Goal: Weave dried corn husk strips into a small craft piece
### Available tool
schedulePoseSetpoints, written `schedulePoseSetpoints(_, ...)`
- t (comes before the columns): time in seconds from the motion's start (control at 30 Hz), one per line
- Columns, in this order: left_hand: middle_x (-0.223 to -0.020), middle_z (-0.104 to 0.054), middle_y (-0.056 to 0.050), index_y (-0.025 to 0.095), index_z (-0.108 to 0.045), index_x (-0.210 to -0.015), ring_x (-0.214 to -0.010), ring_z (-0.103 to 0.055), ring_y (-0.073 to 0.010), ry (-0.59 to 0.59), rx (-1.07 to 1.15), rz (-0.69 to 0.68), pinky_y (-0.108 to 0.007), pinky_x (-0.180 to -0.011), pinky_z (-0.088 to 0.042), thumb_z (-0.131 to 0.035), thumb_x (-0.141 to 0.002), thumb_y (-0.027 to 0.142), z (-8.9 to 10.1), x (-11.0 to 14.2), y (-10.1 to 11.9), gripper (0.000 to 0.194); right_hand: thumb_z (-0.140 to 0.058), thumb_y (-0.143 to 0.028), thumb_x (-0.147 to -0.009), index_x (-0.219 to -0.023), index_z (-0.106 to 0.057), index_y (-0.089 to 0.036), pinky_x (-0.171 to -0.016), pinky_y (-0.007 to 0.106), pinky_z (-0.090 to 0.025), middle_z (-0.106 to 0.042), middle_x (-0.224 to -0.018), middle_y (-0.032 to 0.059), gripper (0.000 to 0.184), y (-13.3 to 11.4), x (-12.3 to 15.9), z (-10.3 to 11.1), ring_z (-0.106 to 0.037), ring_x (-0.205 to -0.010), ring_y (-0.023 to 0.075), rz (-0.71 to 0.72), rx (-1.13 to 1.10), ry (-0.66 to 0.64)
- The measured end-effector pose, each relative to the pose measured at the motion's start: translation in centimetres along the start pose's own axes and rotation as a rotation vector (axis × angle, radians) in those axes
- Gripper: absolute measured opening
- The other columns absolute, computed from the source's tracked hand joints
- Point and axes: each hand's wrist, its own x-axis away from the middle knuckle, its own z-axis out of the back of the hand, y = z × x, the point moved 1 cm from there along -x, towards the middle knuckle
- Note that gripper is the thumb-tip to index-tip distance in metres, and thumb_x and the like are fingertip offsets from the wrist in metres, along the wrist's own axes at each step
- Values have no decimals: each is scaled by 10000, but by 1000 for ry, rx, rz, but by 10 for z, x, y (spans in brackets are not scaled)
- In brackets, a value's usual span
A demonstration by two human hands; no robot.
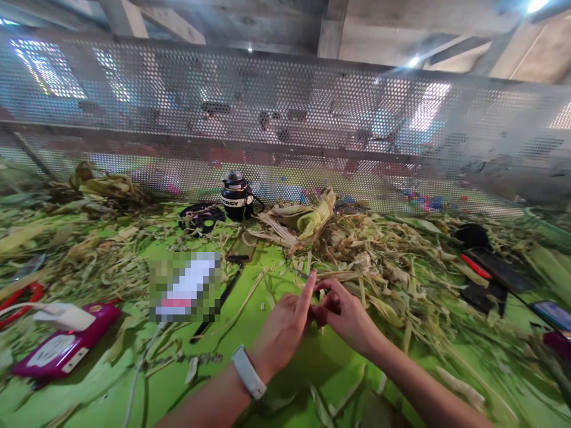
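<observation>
My left hand, with a pale band on its wrist, is closed above the green table, its fingers pressed together and pointing up. Touching it from the right, my right hand is pinched, thumb and index fingertip close together. Both sets of fingertips meet over a small spot; what is between them is hidden, though a thin dark sliver shows there. Just beyond the fingers lie loose dry strips that look like corn husk. A larger crumpled husk lies farther back.
A black jug stands before a perforated metal screen. To the left are a magenta power strip with a white plug, red-handled scissors, a long black stick and a blurred-out device. A phone lies right.
</observation>
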Motion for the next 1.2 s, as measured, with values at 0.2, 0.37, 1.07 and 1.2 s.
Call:
schedulePoseSetpoints(0.2, -975, -645, -69, 208, 159, -1419, -825, -575, -180, 15, -71, -63, -356, -771, -455, -347, -827, -4, 2, 1, 0, 808, -604, -266, -748, -890, -492, -194, -521, 241, -460, -579, -569, -47, 194, 1, -2, 1, -601, -522, 135, -58, -85, -76)
schedulePoseSetpoints(0.37, -974, -651, -70, 190, 144, -1424, -842, -575, -188, -35, -154, -72, -341, -772, -443, -332, -836, 5, 3, 1, 1, 778, -605, -306, -756, -844, -504, -178, -556, 252, -469, -552, -613, -46, 185, 8, -3, 0, -578, -539, 115, -76, -190, -143)
schedulePoseSetpoints(1.07, -880, -644, -48, 128, -574, -1052, -825, -555, -170, -293, 927, 400, -293, -753, -444, -605, -766, 302, 9, -12, 12, 336, -687, -366, -717, -667, -645, -201, -955, 392, -342, -584, -1009, 67, 177, -1, -2, 2, -508, -1047, 233, 155, -43, 271)
schedulePoseSetpoints(1.2, -965, -646, -37, 163, -639, -1007, -936, -526, -192, -344, 960, 484, -305, -829, -414, -537, -780, 236, 12, -11, 12, 259, -687, -416, -718, -687, -648, -191, -960, 393, -349, -589, -1037, 74, 230, -4, 0, 1, -529, -1053, 229, 95, -143, 214)
